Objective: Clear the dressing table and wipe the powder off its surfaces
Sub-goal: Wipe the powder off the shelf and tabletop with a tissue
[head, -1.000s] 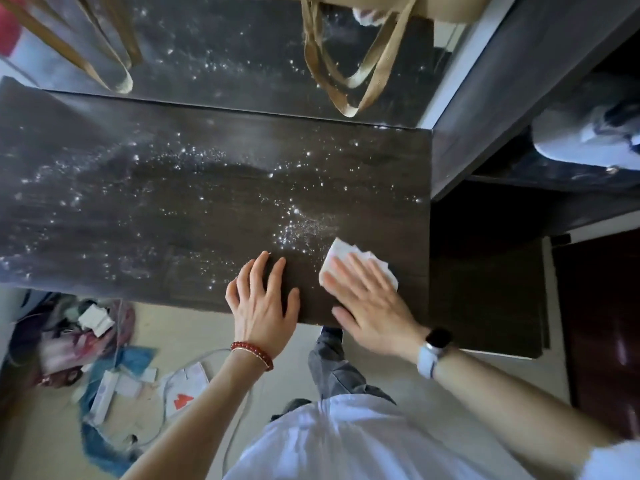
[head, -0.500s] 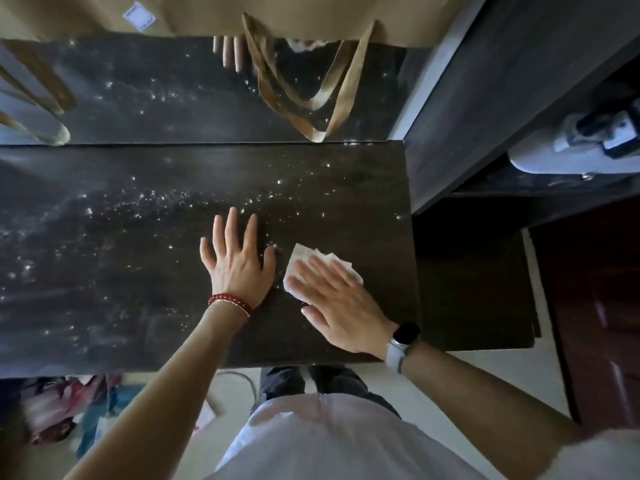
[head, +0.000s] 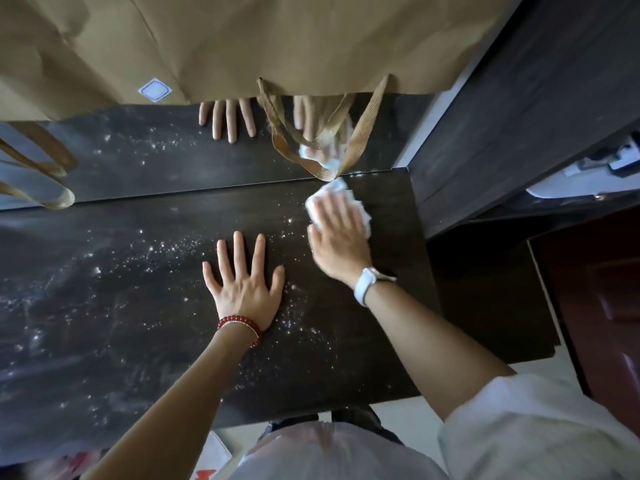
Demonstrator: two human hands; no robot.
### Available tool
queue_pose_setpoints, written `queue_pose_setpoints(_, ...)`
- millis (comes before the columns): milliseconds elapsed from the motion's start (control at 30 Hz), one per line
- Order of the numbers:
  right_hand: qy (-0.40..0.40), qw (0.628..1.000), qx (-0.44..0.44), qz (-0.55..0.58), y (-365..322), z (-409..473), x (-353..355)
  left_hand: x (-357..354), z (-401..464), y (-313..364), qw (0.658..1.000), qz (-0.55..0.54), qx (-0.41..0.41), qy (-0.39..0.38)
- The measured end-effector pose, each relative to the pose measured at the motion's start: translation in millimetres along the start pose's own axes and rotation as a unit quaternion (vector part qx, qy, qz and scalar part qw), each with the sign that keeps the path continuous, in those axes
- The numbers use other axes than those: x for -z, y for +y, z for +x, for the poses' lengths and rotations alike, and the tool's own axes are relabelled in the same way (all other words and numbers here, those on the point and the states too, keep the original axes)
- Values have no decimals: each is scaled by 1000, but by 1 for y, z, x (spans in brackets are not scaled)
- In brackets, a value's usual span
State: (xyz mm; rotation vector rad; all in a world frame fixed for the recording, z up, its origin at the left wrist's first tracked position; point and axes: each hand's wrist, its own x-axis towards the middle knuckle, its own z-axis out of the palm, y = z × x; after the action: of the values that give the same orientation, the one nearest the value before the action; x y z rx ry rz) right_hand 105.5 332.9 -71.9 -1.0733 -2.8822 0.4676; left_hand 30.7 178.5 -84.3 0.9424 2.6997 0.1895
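Observation:
The dark wooden dressing table (head: 104, 306) is speckled with white powder (head: 166, 251), mostly left of and in front of my hands. My left hand (head: 242, 282) lies flat on the top with fingers spread, a red bead bracelet at the wrist. My right hand (head: 337, 237), with a white watch on the wrist, presses a crumpled white tissue (head: 329, 197) onto the table's far right corner, close to the mirror (head: 156, 154). The mirror reflects both hands and the tissue.
A brown paper bag (head: 242, 46) hangs over the top of the mirror, its handles (head: 311, 157) dangling against the glass. A dark cabinet side (head: 502, 116) stands right of the table. A white appliance (head: 588, 174) rests on a shelf at far right.
My right hand has slid the tissue from the table's near edge to its far right corner by the mirror. My left hand has moved further onto the top, fingers spread wider.

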Motion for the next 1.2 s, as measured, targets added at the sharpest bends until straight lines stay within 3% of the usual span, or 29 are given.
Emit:
queue_pose_setpoints(67, -43, 996, 80, 10, -10, -8, -4, 0, 0, 0, 1000, -6, -2, 1)
queue_pose_setpoints(100, -44, 996, 80, 12, -4, -11, -1, 0, 0, 0, 1000, -9, -3, 2)
queue_pose_setpoints(200, 41, 998, -41, -9, 36, 0, 14, 0, -1, -1, 1000, -9, -3, 3)
queue_pose_setpoints(300, 38, 974, -216, 55, 53, 24, 25, 0, -1, -2, 1000, -5, -5, 2)
queue_pose_setpoints(400, 32, 964, -251, 81, 19, 39, 14, -1, 0, -1, 1000, -6, -7, 3)
queue_pose_setpoints(467, 31, 972, -219, 79, -6, 37, 5, -2, 0, -1, 1000, -5, -8, 8)
queue_pose_setpoints(567, 41, 997, -52, 29, -29, 27, -2, -3, 0, -2, 1000, -5, -9, 9)
queue_pose_setpoints(633, 11, 998, 46, 36, -27, 28, 1, -4, 0, -2, 1000, -5, -9, 8)
queue_pose_setpoints(700, 9, 996, 81, 32, -3, 29, 9, -4, 1, -3, 1000, -4, -8, 4)
queue_pose_setpoints(800, 60, 998, -32, 2, 55, 20, 22, -4, 1, -3, 1000, -3, -8, 2)
queue_pose_setpoints(933, 29, 986, -165, 21, 68, 20, 22, -5, 0, -2, 1000, -8, -5, 18)
queue_pose_setpoints(1067, 49, 977, -206, 25, 50, 25, 24, -6, 2, -4, 1000, -7, -7, 9)
queue_pose_setpoints(1200, 39, 974, -222, 18, 49, -24, 20, -4, 1, -2, 1000, -13, -4, 7)
